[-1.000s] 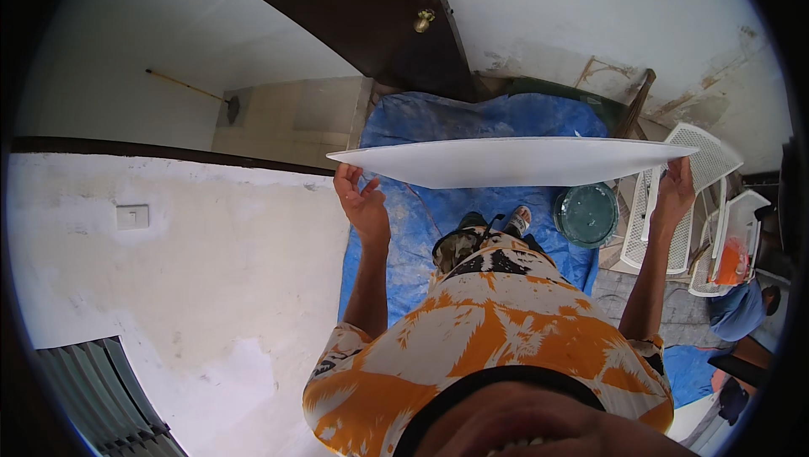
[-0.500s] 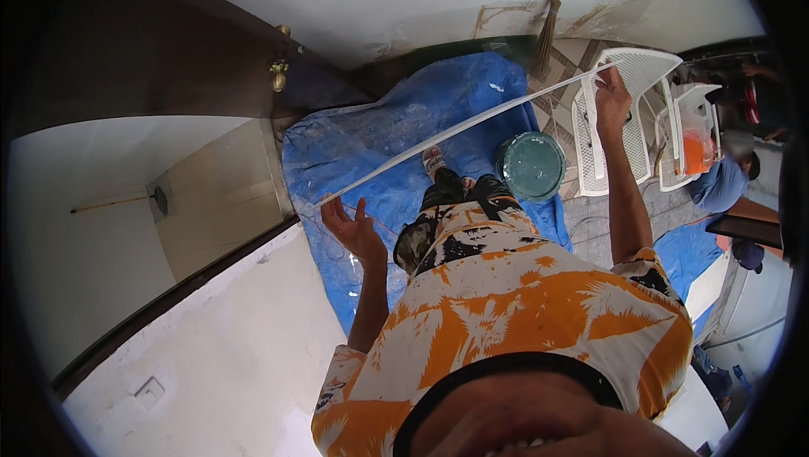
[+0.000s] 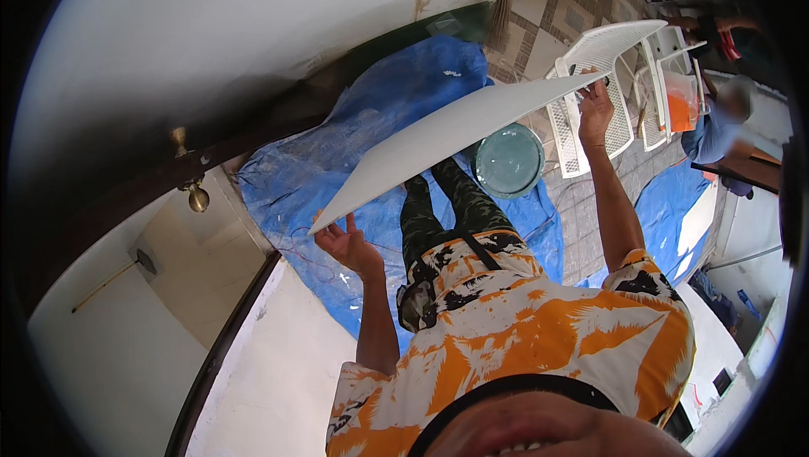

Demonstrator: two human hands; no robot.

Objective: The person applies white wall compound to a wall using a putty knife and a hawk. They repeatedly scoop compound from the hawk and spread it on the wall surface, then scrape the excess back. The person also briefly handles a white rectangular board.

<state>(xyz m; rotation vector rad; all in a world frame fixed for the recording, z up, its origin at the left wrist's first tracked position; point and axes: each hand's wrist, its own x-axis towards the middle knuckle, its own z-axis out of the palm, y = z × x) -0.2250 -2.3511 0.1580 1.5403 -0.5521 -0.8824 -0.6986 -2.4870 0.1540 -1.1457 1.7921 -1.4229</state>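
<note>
A thin, flat white panel [image 3: 447, 130] stretches across in front of me, tilted so that one broad face shows. At its near left corner my left hand [image 3: 352, 250] grips the edge, fingers curled against it. Higher up at the far right end, my right hand [image 3: 596, 116] grips the other corner. The panel hangs above a blue tarp [image 3: 337, 172] and hides part of it. Just beyond the panel's lower edge, near my legs, stands a round bucket with a green lid [image 3: 510, 160].
White plastic chairs [image 3: 602, 48] stand at the right, with an orange item [image 3: 677, 111] on one. A broom [image 3: 503, 6] leans on the back wall. A door with a brass knob [image 3: 198, 197] is at the left. Another person [image 3: 715, 130] is at the far right.
The panel, seen almost edge-on before, has tipped so that its broad face shows. Both hands keep their hold at its ends. My view has shifted, and the door knob appears larger and lower.
</note>
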